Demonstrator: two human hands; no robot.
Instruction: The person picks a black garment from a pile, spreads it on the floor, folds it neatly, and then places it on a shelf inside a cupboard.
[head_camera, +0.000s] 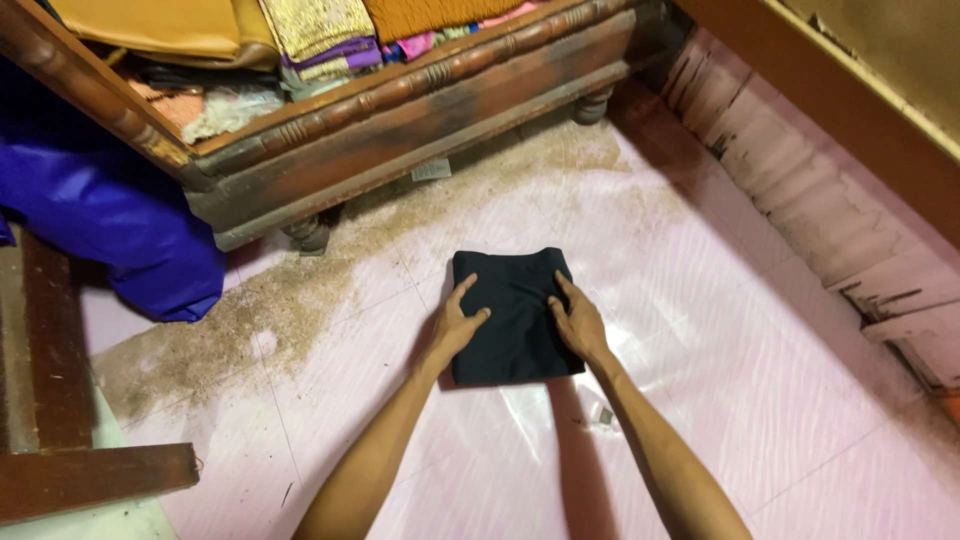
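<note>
A folded black cloth (515, 300) lies flat on the pink tiled floor (700, 330). My left hand (457, 325) rests on its left edge, fingers spread, thumb on top of the fabric. On the cloth's right edge lies my right hand (577, 320), fingers pointing away from me. Both palms press down on the cloth; neither hand lifts it.
A carved wooden bed frame (400, 120) stands beyond the cloth, with folded fabrics (320, 30) piled on it. A blue plastic sheet (110, 220) hangs at the left. Dirt covers the floor near the bed leg (308, 235). A peeling wall base (800, 200) runs along the right; wooden boards (60, 420) lie at the left.
</note>
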